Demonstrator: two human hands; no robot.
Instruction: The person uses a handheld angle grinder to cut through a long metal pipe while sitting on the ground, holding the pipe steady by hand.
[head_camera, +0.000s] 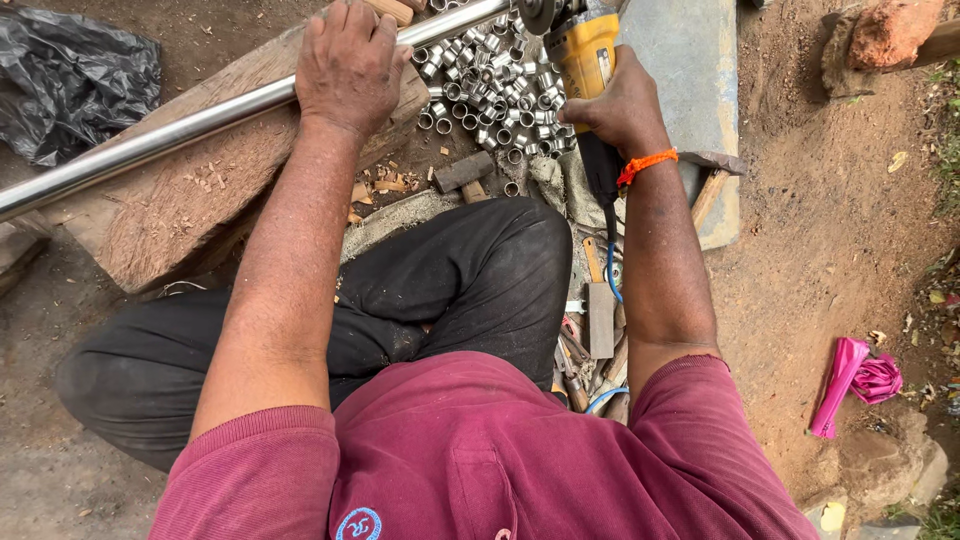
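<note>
My left hand (348, 62) presses flat on a long shiny steel pipe (170, 135) that lies across a rough wooden block (170, 205). The pipe runs from the left edge up to the top middle. My right hand (618, 108), with an orange thread at the wrist, grips a yellow and black angle grinder (584, 55). The grinder's disc (540, 12) sits at the pipe's far end near the top edge. Beyond the pipe lies a pile of several short cut steel rings (490, 90).
A hammer (463, 175) lies on the ground near wood chips. A grey stone slab (690, 70) stands at the upper right. Hand tools (598, 330) lie by my right knee. A black plastic bag (70, 80) is upper left, pink fabric (855, 380) on the dirt at right.
</note>
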